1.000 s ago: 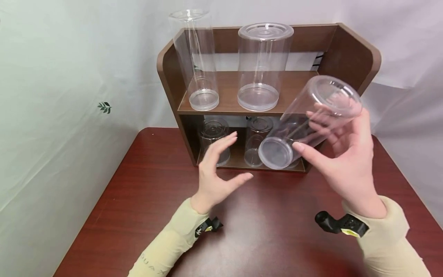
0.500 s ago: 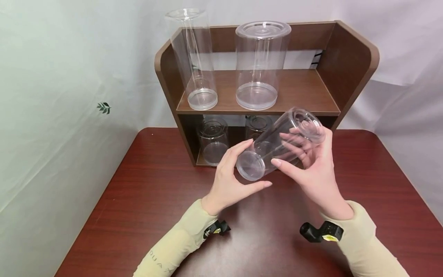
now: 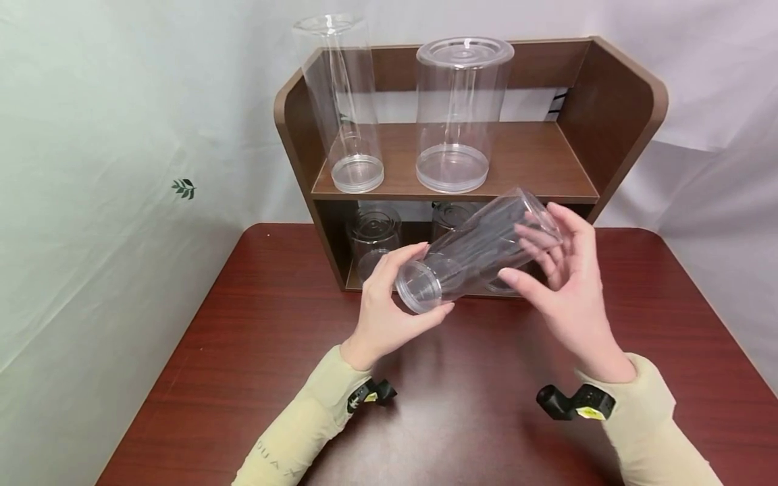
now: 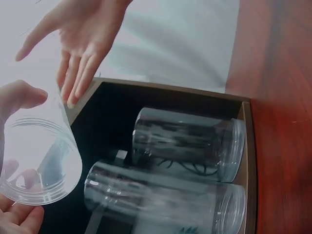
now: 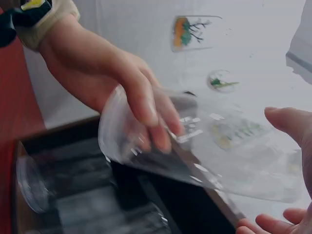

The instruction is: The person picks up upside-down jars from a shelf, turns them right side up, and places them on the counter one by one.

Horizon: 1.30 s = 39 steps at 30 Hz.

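A clear cylindrical jar (image 3: 480, 243), tilted with its ridged lid end down to the left, is in the air before the shelf. My left hand (image 3: 385, 304) grips that lid end, thumb below and fingers above; the left wrist view shows the thumb (image 4: 24, 97) and fingertips around the jar (image 4: 44, 161). My right hand (image 3: 571, 290) is at the raised end, thumb and fingers spread around it. In the left wrist view the right hand (image 4: 90, 34) has its fingers extended. The right wrist view shows the left hand (image 5: 107, 73) on the ridged end.
A brown two-tier shelf (image 3: 626, 115) stands at the back of the red-brown table (image 3: 474, 405). A tall narrow jar (image 3: 357, 174) and a wide jar (image 3: 452, 169) stand on its upper tier. More jars, such as one at left (image 3: 373, 226), stand below, partly hidden.
The jar came left and down from the right in my right hand. My left hand moved up to its lid end and now grips it; the right hand's fingers have loosened.
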{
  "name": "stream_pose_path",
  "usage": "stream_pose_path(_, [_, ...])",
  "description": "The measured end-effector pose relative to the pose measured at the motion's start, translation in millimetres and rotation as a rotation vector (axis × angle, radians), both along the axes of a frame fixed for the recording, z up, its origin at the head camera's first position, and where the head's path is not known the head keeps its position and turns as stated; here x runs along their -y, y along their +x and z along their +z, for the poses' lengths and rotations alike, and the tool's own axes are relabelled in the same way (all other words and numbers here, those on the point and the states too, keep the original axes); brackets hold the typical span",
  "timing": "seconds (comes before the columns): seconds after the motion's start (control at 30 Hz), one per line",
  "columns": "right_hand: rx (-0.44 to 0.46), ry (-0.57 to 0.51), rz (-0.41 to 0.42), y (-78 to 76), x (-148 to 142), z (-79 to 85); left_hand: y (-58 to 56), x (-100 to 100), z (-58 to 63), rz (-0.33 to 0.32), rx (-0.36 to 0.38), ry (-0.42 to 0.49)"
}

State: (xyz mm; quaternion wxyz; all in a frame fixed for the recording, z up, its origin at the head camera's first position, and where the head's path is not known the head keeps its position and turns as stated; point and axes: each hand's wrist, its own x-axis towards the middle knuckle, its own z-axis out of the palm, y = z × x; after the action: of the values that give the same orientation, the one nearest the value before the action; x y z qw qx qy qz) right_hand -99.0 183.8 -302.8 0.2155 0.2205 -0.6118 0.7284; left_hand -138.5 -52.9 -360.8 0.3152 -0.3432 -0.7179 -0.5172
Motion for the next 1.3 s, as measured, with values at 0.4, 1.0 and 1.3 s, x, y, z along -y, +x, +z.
stream_pose_path(0.4, [-0.086,-0.239,-0.257,-4.8,-38.0,20.3,-0.7,20.7,1.8,0.045,0.004,0.065])
stream_pose_path(1.0, [0.078,-0.25,-0.449,-44.2,-71.7,10.9,7.5,47.0,18.2,-0.072,0.035,0.283])
stream_pose_path(1.3, [0.075,-0.239,-0.432,-58.7,-72.3,3.0,16.9,57.4,32.1,0.006,-0.074,0.375])
